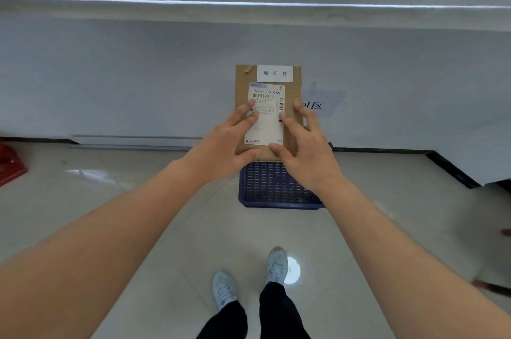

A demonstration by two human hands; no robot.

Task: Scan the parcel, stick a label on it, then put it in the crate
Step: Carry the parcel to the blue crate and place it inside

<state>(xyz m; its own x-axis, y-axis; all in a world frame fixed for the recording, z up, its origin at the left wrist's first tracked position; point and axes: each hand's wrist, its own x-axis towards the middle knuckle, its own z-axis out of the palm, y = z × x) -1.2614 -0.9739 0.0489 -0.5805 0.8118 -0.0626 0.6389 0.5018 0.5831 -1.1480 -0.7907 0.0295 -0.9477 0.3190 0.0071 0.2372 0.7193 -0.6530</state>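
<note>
A flat brown cardboard parcel (293, 89) is held out in front of me, above the floor. It carries a white shipping label (266, 128) with barcodes and a smaller white sticker (275, 73) with printed characters near its top edge. My left hand (226, 142) grips the parcel's lower left, fingers lying over the shipping label. My right hand (304, 145) holds the lower right edge, thumb on the label's corner. Below the parcel a blue slotted plastic crate (273, 186) stands on the floor, partly hidden by my hands.
A white wall (138, 75) with a low ledge runs across just behind the crate. A red object (11, 167) lies on the floor at far left. My two feet (249, 277) stand on glossy pale tiles short of the crate.
</note>
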